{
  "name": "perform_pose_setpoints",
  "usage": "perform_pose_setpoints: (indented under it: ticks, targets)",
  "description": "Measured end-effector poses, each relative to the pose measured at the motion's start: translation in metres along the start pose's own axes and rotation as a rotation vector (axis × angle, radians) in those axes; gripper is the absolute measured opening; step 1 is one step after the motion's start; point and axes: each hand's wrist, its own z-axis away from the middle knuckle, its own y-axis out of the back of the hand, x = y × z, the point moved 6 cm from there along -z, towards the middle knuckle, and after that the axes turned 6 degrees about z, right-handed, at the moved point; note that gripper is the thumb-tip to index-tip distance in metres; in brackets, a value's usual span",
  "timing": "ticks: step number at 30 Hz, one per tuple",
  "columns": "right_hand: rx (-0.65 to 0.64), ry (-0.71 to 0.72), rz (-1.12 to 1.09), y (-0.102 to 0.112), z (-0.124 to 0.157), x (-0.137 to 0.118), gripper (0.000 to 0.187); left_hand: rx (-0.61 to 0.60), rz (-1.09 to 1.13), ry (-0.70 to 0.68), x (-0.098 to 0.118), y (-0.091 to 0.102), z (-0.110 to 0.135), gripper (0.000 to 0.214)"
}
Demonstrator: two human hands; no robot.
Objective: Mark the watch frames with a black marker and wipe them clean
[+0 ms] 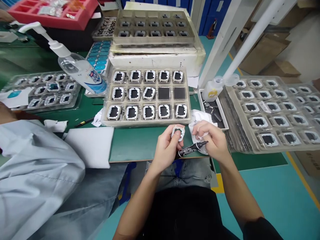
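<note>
My left hand [166, 146] is closed, pinching a small white square frame [178, 133] with rounded corners, like a watch case, thumb on its face. A black marker pen [191, 149] slants between my hands. Its rear end meets my left fingers and its dark tip points at my right hand. With curled fingers, my right hand [212, 138] grips part of a white cloth [197, 120] bunched on the table edge. Just beyond sits a clear plastic tray [147, 122] of similar frames. One frame lies askew, and two pockets in the middle row show only dark squares.
Stacked trays of frames [252, 146] stand at right, beside a white box [225, 125] with a small bottle [212, 90]. A pump bottle [77, 71] and another tray [77, 100] are at left. A co-worker's sleeve [37, 160] is close on the left.
</note>
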Motion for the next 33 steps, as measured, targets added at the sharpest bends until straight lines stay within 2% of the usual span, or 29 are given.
perform_pose_setpoints:
  ticks: [5,14,24,33]
  targets:
    - [0.058,0.036,0.046,0.004,0.003,-0.001,0.028,-0.008,-0.016,0.002,0.0,-0.001,0.002,0.035]
    - [-0.008,0.02,0.036,0.004,0.003,-0.005,0.031,-0.135,-0.106,0.034,0.001,-0.004,0.004,0.034]
    - [-0.055,-0.257,-0.144,0.004,-0.005,0.002,0.027,-0.155,-0.308,-0.023,0.009,-0.011,0.003,0.03]
    - [-0.178,-0.31,-0.292,-0.006,-0.014,0.011,0.022,-0.224,-0.23,0.053,0.008,-0.011,0.004,0.036]
